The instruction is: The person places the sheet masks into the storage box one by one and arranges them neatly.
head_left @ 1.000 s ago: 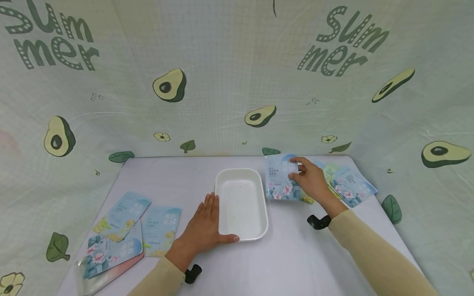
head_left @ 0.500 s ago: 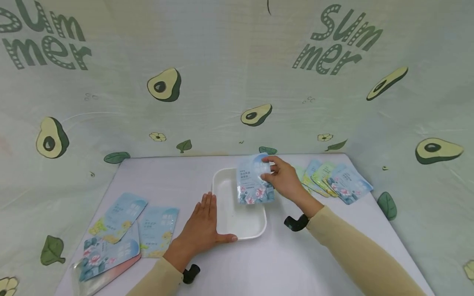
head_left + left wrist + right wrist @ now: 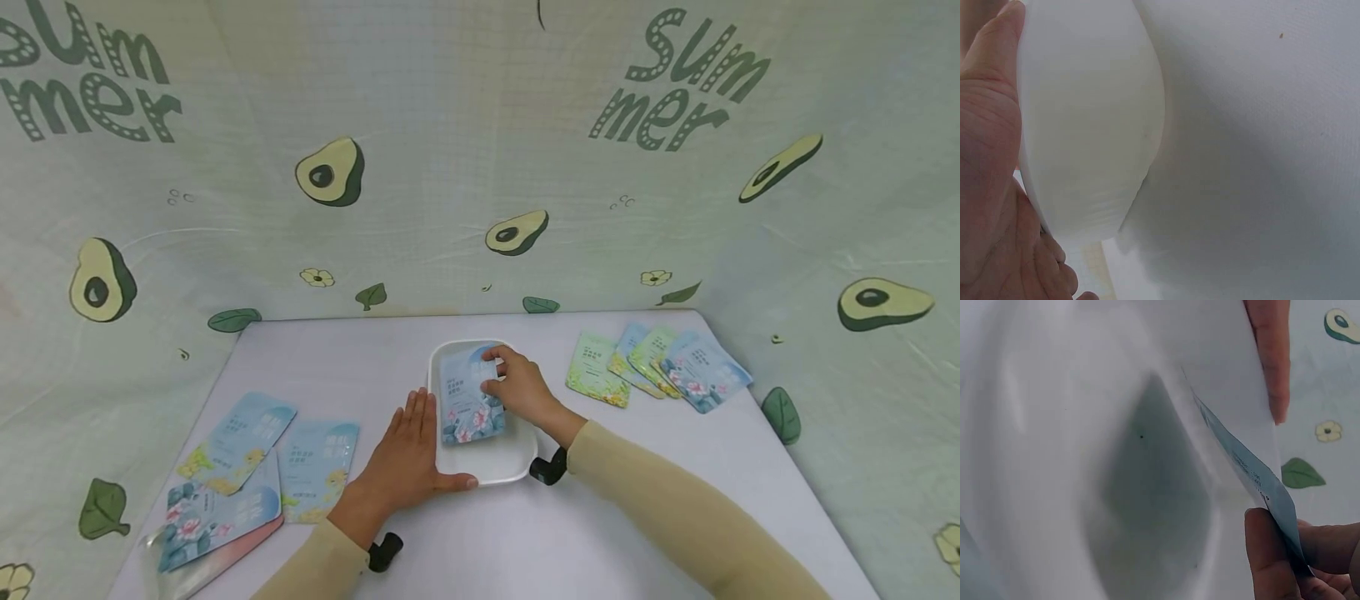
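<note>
Between thumb and fingers, my right hand point(image 3: 521, 387) pinches the right edge of a blue sachet point(image 3: 467, 404) printed with pink flowers. The sachet is over the white rectangular tray point(image 3: 510, 467); in the right wrist view the sachet point(image 3: 1254, 469) is seen nearly edge-on, tilted, its shadow on the tray floor point(image 3: 1154, 506). My left hand point(image 3: 401, 458) lies flat along the tray's left side, fingers straight, thumb at the near rim. In the left wrist view, the palm point(image 3: 991, 137) is against the outer wall of the tray point(image 3: 1091, 112).
At the right back lie a green sachet point(image 3: 597, 369) and an overlapping row of several sachets, a blue flowered one point(image 3: 703, 371) on top. On the left are blue sachets point(image 3: 321, 467) and a flat pink-and-clear packet point(image 3: 225, 560) under a flowered one. A patterned cloth point(image 3: 420, 108) hangs behind the table.
My right hand has carried the blue flowered sachet leftward from the right of the tray to over it, and lower. The green sachet is uncovered. My left hand stays at the tray.
</note>
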{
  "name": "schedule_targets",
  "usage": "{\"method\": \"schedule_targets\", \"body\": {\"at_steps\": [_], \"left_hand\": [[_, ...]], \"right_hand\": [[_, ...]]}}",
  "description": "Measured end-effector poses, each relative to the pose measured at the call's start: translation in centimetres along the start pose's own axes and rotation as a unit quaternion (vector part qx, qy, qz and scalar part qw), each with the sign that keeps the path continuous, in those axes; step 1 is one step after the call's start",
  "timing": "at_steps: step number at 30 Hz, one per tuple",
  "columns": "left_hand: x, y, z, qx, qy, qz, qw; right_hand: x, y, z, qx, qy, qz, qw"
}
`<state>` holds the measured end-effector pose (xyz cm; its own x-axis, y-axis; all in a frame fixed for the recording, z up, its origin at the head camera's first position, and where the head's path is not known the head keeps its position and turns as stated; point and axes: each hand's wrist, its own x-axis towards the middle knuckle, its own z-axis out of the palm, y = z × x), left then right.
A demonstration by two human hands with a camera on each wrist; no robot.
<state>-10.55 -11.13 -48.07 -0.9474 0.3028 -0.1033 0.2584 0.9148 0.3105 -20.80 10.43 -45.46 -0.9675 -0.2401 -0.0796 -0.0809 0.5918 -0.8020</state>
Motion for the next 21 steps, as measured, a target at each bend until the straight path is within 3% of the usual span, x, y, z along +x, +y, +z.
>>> {"method": "schedule_targets", "body": {"at_steps": [10,15,21], "left_hand": [[0.03,-0.01,0.18,0.001,0.008,0.003,1.0000],[0.07,-0.09,0.27,0.005,0.009,0.007,0.9999],[-0.02,-0.08,0.27,0.003,0.006,0.001,1.0000]], "right_hand": [[-0.02,0.03,0.94,-0.022,-0.029,-0.012,0.999],[0.16,-0.04,0.80,-0.063,-0.047,-0.014,0.997],[0.29,0.08,0.86,-0.075,-0.035,-0.016,0.996]]}}
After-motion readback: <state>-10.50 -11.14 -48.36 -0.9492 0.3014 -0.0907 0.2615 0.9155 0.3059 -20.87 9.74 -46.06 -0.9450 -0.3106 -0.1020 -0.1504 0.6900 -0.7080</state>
